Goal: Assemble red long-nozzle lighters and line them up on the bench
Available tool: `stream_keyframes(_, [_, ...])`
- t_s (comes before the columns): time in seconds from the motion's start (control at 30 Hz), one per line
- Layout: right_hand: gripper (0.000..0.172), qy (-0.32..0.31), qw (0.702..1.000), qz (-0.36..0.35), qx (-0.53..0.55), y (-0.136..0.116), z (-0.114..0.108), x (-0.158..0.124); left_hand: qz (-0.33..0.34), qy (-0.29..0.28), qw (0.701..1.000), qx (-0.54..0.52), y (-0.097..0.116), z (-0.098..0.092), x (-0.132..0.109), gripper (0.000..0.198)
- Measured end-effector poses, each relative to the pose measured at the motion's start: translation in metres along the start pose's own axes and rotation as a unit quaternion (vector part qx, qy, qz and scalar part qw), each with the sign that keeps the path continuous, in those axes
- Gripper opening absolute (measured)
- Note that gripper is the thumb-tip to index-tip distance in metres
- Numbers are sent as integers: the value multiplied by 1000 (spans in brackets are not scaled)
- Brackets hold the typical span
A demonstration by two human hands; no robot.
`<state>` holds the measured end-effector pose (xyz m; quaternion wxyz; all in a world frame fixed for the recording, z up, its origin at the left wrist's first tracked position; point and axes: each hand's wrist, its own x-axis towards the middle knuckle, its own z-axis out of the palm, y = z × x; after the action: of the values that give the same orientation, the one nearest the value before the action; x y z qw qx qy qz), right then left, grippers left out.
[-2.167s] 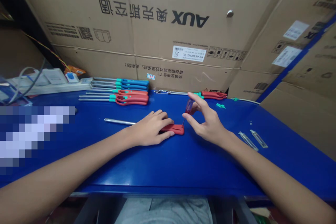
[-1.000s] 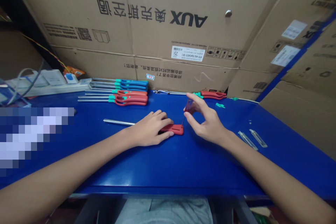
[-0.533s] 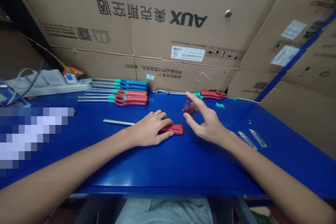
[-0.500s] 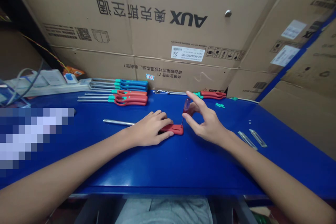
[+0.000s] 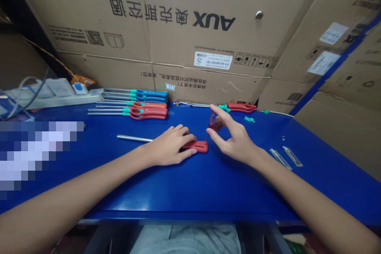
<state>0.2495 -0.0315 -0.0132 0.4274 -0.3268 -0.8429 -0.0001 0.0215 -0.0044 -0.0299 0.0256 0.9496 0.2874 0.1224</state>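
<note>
A red long-necked lighter lies flat on the blue table, its metal tube pointing left. My left hand is closed over the handle and presses it down, hiding its middle. My right hand pinches the clear purple-red handle of a small screwdriver between thumb and fingers. The screwdriver stands nearly upright, slightly tilted, with its tip at the right end of the red handle. Whether the tip sits in a screw is too small to tell.
Several red and blue lighters lie stacked at the back left, near a white power strip. Another red lighter and a green plastic piece are behind my right hand. Two clear tubes lie right. A cardboard wall closes the back.
Almost nothing differs. The right index finger and the screwdriver handle have shifted very slightly; the left hand and the lighter stay in place.
</note>
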Motion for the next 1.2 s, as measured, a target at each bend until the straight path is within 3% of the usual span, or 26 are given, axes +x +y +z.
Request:
stream_keyframes(0.5, [64,-4,1000,-7,29,-3,-1,1,-5,-7,1000,4,1,0,0,37])
stream_keyframes(0.73, [54,8,1000,-8,11,-2,-1,2,1,-6,1000,9,0,1,0,38])
stream_keyframes(1.2, [60,2,998,-23,66,-5,-3,3,-1,-4,1000,6,0,0,0,37])
